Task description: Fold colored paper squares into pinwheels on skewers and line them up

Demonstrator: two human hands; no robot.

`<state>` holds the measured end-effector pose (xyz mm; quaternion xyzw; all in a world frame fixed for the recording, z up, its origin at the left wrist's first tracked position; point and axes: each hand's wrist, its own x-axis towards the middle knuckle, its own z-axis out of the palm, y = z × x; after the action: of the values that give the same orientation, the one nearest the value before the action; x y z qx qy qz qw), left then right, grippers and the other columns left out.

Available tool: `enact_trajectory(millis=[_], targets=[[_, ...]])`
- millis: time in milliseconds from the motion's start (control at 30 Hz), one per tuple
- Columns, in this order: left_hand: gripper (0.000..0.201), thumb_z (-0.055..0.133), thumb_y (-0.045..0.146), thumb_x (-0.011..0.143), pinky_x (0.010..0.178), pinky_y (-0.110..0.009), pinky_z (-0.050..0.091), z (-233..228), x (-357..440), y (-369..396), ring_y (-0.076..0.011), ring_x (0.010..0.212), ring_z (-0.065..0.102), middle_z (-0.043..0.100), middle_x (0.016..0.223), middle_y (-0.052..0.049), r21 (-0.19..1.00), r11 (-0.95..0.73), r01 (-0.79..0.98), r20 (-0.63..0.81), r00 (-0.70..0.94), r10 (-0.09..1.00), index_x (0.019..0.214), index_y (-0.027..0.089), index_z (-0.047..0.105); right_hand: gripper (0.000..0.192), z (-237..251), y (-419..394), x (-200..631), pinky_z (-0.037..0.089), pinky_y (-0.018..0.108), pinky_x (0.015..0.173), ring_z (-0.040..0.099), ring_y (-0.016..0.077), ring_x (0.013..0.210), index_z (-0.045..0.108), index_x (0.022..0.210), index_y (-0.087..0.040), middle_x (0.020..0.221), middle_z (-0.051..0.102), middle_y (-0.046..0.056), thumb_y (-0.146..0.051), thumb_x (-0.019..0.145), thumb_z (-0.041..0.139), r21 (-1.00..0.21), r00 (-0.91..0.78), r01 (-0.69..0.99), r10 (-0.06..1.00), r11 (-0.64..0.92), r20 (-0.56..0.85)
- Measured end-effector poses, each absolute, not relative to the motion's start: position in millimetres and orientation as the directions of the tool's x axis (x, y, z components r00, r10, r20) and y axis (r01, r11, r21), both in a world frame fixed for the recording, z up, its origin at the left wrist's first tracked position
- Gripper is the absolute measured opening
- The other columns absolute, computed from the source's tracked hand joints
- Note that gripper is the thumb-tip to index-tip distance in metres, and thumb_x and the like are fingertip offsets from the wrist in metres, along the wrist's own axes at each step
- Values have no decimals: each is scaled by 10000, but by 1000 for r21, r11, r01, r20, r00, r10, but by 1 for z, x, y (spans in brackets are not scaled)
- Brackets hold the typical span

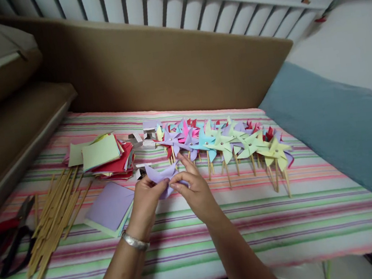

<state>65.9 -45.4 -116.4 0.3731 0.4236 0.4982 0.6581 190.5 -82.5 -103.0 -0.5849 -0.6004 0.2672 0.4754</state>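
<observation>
- Left hand [145, 199] is pinching a piece of purple paper [158, 174], thumb on top. There's a silver bracelet [136, 241] on that wrist.
- Right hand [196, 195] has its thumb and fingertips on the same purple paper, close to the left thumb, so both are gripping it. The paper is up in front of the body, with its points bent into a pinwheel-like shape.
- Just left of the left hand there's a small pile of sheets [109, 207], purple on top with pale green and blue edges poking out.
- Right behind the hands are some small open boxes [149, 135]; can't really make out what's inside.
- Behind and to the right, a big cluster of pinwheels [221, 144] on sticks: purple, blue, pale green, pink, red, yellow.
- Back left, a messier paper stack [101, 151], light green over red.
- Further left, a loose heap of wooden sticks [54, 216], then black-handled scissors [17, 239] beside them.
- Everything's sitting on a striped cloth [273, 233], with a brown panel [162, 65] behind it and a white slatted rail [155, 8] above that.
</observation>
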Motion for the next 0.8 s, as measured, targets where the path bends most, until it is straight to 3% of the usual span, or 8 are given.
enact_trajectory(millis=[233, 800], targets=[[207, 740, 203, 594, 692, -260, 458, -114, 63, -47, -135, 666, 609, 720, 750, -22, 905, 247, -347, -184, 204, 962, 792, 152, 713, 72, -108, -80, 191, 193, 413, 1089, 264, 233, 1354, 680, 727, -216, 1459, 332, 55, -200, 729, 609, -918, 191, 367, 954, 147, 229], [184, 707, 181, 594, 634, -240, 447, -111, 61, -45, -135, 634, 602, 718, 707, -17, 925, 238, -295, -188, 190, 964, 774, 150, 728, 62, -113, -79, 186, 177, 408, 1097, 276, 222, 1347, 668, 713, -219, 1409, 413, 50, -207, 737, 613, -916, 193, 364, 948, 169, 251]])
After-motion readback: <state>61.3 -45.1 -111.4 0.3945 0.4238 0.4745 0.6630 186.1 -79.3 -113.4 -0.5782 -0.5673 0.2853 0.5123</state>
